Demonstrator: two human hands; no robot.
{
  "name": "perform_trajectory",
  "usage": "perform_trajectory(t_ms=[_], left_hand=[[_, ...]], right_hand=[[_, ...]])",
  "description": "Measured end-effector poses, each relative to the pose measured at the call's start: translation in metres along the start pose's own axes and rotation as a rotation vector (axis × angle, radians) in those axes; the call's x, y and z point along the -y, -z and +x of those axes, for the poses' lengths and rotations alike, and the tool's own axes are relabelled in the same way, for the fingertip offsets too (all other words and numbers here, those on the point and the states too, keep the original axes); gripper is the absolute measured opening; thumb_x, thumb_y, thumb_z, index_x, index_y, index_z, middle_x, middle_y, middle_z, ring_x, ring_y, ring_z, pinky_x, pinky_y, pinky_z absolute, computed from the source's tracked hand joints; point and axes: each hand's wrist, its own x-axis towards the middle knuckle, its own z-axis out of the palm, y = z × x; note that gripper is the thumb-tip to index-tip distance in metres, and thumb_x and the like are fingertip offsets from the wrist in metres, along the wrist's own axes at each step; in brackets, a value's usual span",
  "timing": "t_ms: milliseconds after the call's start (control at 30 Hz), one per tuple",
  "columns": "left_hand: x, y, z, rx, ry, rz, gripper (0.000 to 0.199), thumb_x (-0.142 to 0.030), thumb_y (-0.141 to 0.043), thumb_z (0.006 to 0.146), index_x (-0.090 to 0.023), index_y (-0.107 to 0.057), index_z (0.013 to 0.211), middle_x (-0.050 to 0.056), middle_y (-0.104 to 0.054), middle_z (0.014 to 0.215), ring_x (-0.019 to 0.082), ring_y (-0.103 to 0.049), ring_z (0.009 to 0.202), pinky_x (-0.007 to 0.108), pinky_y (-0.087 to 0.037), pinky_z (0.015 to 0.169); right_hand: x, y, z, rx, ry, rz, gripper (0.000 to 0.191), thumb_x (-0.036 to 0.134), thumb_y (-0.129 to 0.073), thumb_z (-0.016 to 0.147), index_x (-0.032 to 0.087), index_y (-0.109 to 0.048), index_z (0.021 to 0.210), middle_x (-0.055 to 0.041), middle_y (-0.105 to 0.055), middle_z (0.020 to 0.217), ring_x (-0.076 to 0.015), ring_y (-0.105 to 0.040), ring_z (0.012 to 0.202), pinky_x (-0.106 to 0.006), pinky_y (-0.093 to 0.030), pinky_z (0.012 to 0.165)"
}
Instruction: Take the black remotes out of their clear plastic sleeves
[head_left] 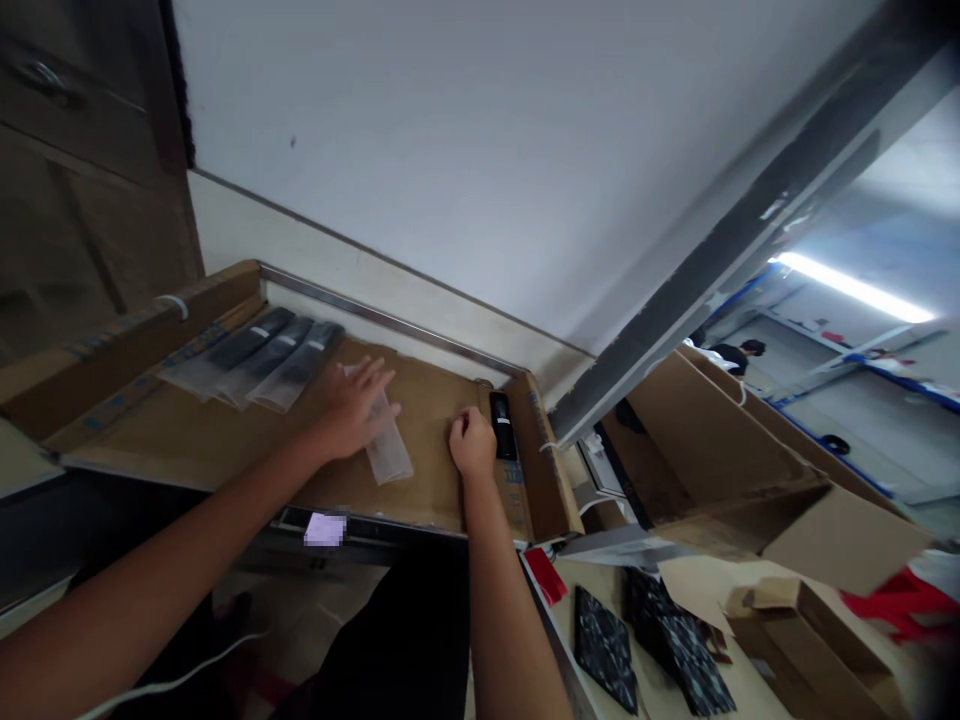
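My left hand (351, 405) has its fingers spread over a translucent plastic sleeve (390, 455). That sleeve looks flat and lies on the cardboard-lined tray (431, 380). Left of this hand, several long dark items in translucent sleeves (281, 360) lie side by side, each with a small white label. My right hand (474, 443) is curled into a fist over the cardboard; whether anything is inside it is hidden. Just right of the fist lies a slim black item (502, 425) with a pale label, beside the tray's right wall.
Cardboard walls (536, 450) edge the tray, with a white panel (420, 150) behind. To the right stand a large open carton (720, 440), a smaller box (817, 650), black patterned packs (604, 640) and a red piece (545, 576). Another person (739, 355) is far back. A white cable (180, 685) hangs low left.
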Motion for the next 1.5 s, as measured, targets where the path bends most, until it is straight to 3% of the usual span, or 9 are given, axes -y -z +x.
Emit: perform_trajectory(t_ms=[100, 233, 467, 667, 800, 900, 1200, 1400, 1500], left_hand=[[-0.024, -0.013, -0.026, 0.24, -0.028, 0.082, 0.075, -0.063, -0.053, 0.091, -0.024, -0.048, 0.155, 0.017, -0.029, 0.167, 0.045, -0.025, 0.153, 0.069, -0.009, 0.121], [-0.03, -0.02, -0.037, 0.315, -0.046, 0.155, 0.08, -0.068, -0.054, 0.089, -0.025, -0.046, 0.156, 0.017, -0.028, 0.167, 0.046, -0.021, 0.154, 0.067, -0.007, 0.122], [0.006, -0.015, 0.014, 0.321, -0.121, 0.108, 0.078, -0.067, -0.047, 0.094, -0.022, -0.042, 0.158, 0.015, -0.027, 0.168, 0.038, -0.02, 0.156, 0.06, -0.011, 0.124], [0.027, 0.012, 0.032, -0.079, -0.068, 0.036, 0.051, -0.037, -0.045, 0.095, -0.016, -0.059, 0.139, 0.015, -0.051, 0.152, 0.03, -0.04, 0.145, 0.047, -0.027, 0.123], [0.039, 0.031, 0.019, -0.374, 0.313, 0.172, 0.046, -0.03, -0.05, 0.09, -0.014, -0.06, 0.132, 0.021, -0.054, 0.143, 0.04, -0.044, 0.137, 0.058, -0.033, 0.112], [0.047, 0.032, 0.017, -0.274, 0.496, 0.248, 0.047, -0.034, -0.052, 0.087, -0.009, -0.059, 0.127, 0.029, -0.058, 0.13, 0.048, -0.048, 0.127, 0.062, -0.038, 0.101], [0.036, 0.029, 0.026, -0.134, 0.58, 0.193, 0.068, -0.051, -0.069, 0.074, -0.007, -0.058, 0.124, 0.034, -0.064, 0.121, 0.05, -0.06, 0.114, 0.065, -0.044, 0.095], [0.032, 0.056, 0.055, 0.323, 0.739, 0.121, 0.065, -0.055, -0.08, 0.06, -0.012, -0.073, 0.109, 0.028, -0.066, 0.128, 0.052, -0.06, 0.119, 0.057, -0.049, 0.094], [0.04, 0.06, 0.054, 0.342, 0.687, 0.129, 0.057, -0.057, -0.072, 0.069, -0.011, -0.076, 0.101, 0.028, -0.069, 0.123, 0.047, -0.064, 0.116, 0.047, -0.053, 0.087]], right_hand=[[0.0, 0.0, 0.0, 0.006, -0.008, -0.02, 0.019, 0.015, -0.048, 0.093, 0.015, -0.067, 0.098, -0.0097, -0.073, 0.092, -0.0203, -0.064, 0.083, -0.027, -0.039, 0.074], [0.0, 0.001, 0.0, 0.01, -0.022, -0.025, 0.018, 0.014, -0.049, 0.093, 0.015, -0.067, 0.097, -0.0099, -0.073, 0.091, -0.02, -0.063, 0.082, -0.027, -0.038, 0.073], [0.0, 0.001, 0.0, 0.007, -0.032, -0.032, 0.019, 0.015, -0.049, 0.094, 0.016, -0.067, 0.096, -0.0091, -0.073, 0.091, -0.0196, -0.063, 0.081, -0.027, -0.036, 0.071], [-0.004, -0.002, 0.001, -0.002, -0.043, -0.018, 0.02, 0.016, -0.049, 0.093, 0.016, -0.068, 0.096, -0.0095, -0.074, 0.09, -0.02, -0.064, 0.08, -0.027, -0.036, 0.07], [-0.006, -0.003, 0.001, -0.005, -0.032, -0.009, 0.02, 0.016, -0.049, 0.093, 0.016, -0.069, 0.097, -0.0095, -0.074, 0.09, -0.0203, -0.064, 0.08, -0.027, -0.036, 0.07], [-0.005, -0.002, 0.0, -0.006, -0.041, -0.003, 0.02, 0.017, -0.049, 0.093, 0.016, -0.069, 0.096, -0.0091, -0.074, 0.089, -0.0199, -0.064, 0.079, -0.027, -0.036, 0.07], [-0.004, -0.001, 0.0, 0.007, -0.072, -0.011, 0.02, 0.018, -0.051, 0.092, 0.017, -0.071, 0.093, -0.0083, -0.075, 0.088, -0.0197, -0.064, 0.077, -0.027, -0.034, 0.067], [-0.001, 0.001, 0.0, 0.033, -0.09, -0.018, 0.02, 0.019, -0.052, 0.091, 0.017, -0.072, 0.093, -0.0088, -0.075, 0.09, -0.0198, -0.064, 0.078, -0.027, -0.034, 0.067], [-0.001, 0.001, 0.0, 0.018, -0.124, 0.022, 0.021, 0.019, -0.051, 0.089, 0.017, -0.072, 0.091, -0.0088, -0.075, 0.089, -0.02, -0.063, 0.077, -0.027, -0.035, 0.068]])
